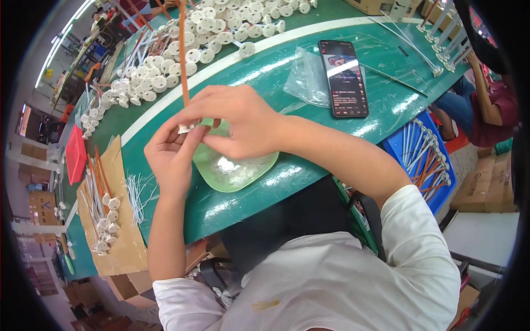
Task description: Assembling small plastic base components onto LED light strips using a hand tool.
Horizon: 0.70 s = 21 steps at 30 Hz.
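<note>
Both my hands meet over a light green plastic bowl (pixel 238 182) with small clear or whitish bits in its bottom. My left hand (pixel 170 157) pinches a small white disc-like part (pixel 186 128), mostly hidden by fingers. Across the top of it, my right hand (pixel 237 118) curls its closed fingers at the same spot. A thin orange-brown rod (pixel 183 55) stands up from between the hands, its lower end covered by my right fingers. Whether the rod is joined to the white part cannot be seen.
White discs on rods (pixel 207 27) are heaped across the table's far side. A phone (pixel 345 80) lies on a plastic bag (pixel 305 77). Cardboard (pixel 130 256) at left bears more rods; white wires (pixel 137 198) lie beside it. Blue crate (pixel 441 190) and seated person (pixel 491 105) are right.
</note>
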Tool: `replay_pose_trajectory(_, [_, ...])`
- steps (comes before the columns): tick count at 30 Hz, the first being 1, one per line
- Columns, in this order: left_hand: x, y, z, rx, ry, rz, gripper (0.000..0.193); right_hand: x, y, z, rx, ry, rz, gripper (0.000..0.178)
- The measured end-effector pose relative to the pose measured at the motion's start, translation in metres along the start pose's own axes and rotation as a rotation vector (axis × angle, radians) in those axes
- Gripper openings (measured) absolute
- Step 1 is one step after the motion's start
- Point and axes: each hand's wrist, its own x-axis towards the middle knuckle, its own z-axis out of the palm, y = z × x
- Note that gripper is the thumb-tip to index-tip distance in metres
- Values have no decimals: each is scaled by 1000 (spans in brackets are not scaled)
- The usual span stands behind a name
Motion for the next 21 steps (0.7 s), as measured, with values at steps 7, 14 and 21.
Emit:
replay_pose_trajectory(7, [-3, 2, 5, -376, -62, -77, 39, -2, -6, -15, 94, 184, 353, 28])
replay_pose_trajectory(14, [-3, 6, 7, -579, -185, -95, 56, -6, 1, -10, 324, -67, 563, 28])
replay_pose_trajectory(21, [-3, -2, 5, -441, -168, -88, 45, -3, 7, -8, 335, -25, 530, 19])
